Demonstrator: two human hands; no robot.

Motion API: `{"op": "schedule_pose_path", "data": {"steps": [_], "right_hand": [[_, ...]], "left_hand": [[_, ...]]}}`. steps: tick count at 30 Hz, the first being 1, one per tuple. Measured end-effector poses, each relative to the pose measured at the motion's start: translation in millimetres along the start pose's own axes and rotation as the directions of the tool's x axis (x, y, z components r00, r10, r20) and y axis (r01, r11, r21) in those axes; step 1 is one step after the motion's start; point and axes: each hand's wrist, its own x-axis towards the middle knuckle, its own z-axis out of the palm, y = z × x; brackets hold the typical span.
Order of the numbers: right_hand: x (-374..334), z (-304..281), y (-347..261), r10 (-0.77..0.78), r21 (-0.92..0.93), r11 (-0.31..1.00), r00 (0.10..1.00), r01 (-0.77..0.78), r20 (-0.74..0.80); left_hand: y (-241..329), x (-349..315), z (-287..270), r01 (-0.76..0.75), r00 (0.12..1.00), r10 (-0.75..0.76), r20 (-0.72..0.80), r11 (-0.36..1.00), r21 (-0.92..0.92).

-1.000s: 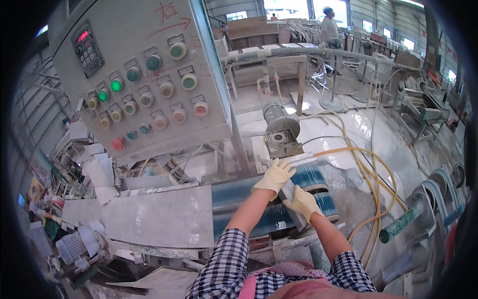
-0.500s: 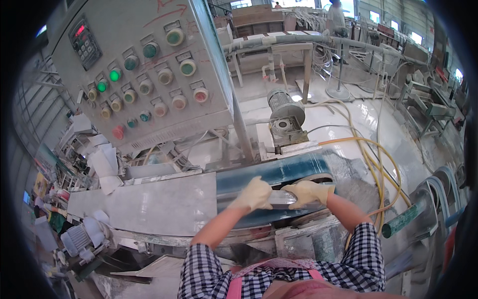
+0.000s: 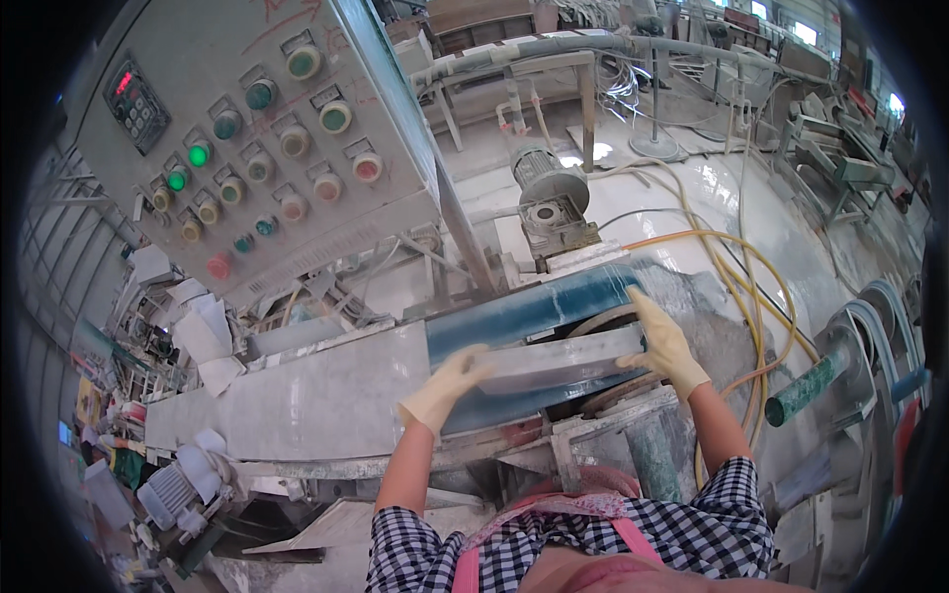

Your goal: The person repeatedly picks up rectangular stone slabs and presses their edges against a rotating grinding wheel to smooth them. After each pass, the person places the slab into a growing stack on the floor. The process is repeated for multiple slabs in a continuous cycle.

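A pale grey stone strip (image 3: 563,362) lies crosswise between my two gloved hands, above the blue conveyor belt (image 3: 514,312). Its outline is slightly smeared by motion. My left hand (image 3: 445,387), in a cream glove, closes on the strip's left end, its fingertips blurred. At the other end, my right hand (image 3: 668,346), gloved alike, has the thumb along the near side, while the fingers stretch out past the far side. The strip hides part of the belt and the dark gap beneath it.
A grey control cabinet (image 3: 267,148) with buttons stands at the far left. Behind the belt sits a motor (image 3: 550,183). A grey flat plate (image 3: 297,395) adjoins the belt on the left. Yellow hoses (image 3: 736,267) and a green roller (image 3: 806,387) lie to the right.
My hands have spread apart from the strip's middle to its two ends. More of the strip's surface now shows. The view has shifted slightly, moving the cabinet left and up.
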Motion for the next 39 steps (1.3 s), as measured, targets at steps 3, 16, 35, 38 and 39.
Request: {"op": "schedule_pose_path", "data": {"steps": [3,16,35,38,39], "right_hand": [[-16,27,24,0.152,0.664,0.741,0.988,-0.102,-0.018],[-51,73,29,0.388,0.861,0.400,0.909,-0.315,0.152],[-6,66,75,0.270,0.515,0.825,0.963,-0.234,0.004],[-9,67,92,0.254,0.521,0.822,0.967,-0.229,0.024],[-8,70,99,0.252,0.516,0.824,0.967,-0.235,0.038]], "left_hand": [[-19,-12,12,-0.300,0.944,0.312,-0.105,0.947,0.113],[-23,-35,55,-0.229,0.958,0.254,-0.130,0.956,0.183],[-29,29,67,0.015,0.970,0.001,-0.242,0.998,0.065],[-18,29,80,0.108,0.973,-0.107,-0.204,0.994,-0.006],[-18,30,85,0.116,0.972,-0.120,-0.199,0.993,-0.031]]}}
